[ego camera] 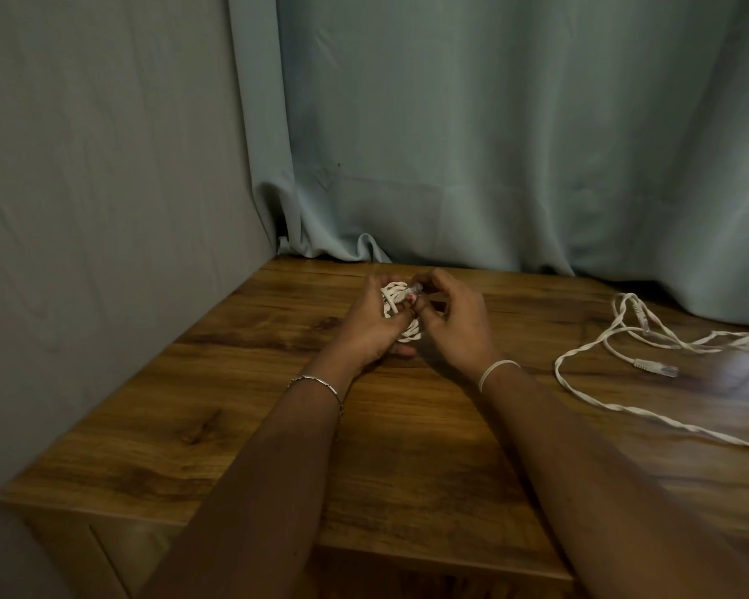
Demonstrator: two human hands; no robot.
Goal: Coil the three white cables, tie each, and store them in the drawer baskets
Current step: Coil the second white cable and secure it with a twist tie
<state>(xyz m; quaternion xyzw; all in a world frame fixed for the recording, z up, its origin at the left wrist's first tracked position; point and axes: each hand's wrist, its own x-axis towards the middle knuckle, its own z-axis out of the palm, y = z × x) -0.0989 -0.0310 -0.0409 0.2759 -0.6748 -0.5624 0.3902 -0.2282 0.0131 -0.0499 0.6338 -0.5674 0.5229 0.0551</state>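
While your left hand point(370, 324) curls its fingers round the small coiled bundle of white cable point(391, 297), your right hand point(450, 326) pinches that cable's clear-tipped plug end point(415, 289) between thumb and fingertips at the top of the bundle. Both hands sit close together, touching across the coil, just above the far part of the brown wood-grain tabletop point(277, 425). Part of the bundle shows below your left fingers, and the rest is hidden behind your palms. You wear a thin metal bracelet point(316, 380) on the left wrist and a plain white band point(496, 369) on the right.

Well apart to your right, loose white cable point(580, 384) lies uncoiled in slack, twisted loops on the tabletop and runs off the right edge of view. Two of its plug ends show, one lying flat point(656, 367) nearer you, the other point(641, 315) farther back among the loops. You cannot tell whether this is one cable or two.

Behind the tabletop hangs a grey-green fabric curtain point(494, 123), its hem bunched on the back edge, and a plain grey wall point(104, 166) stands at the left.
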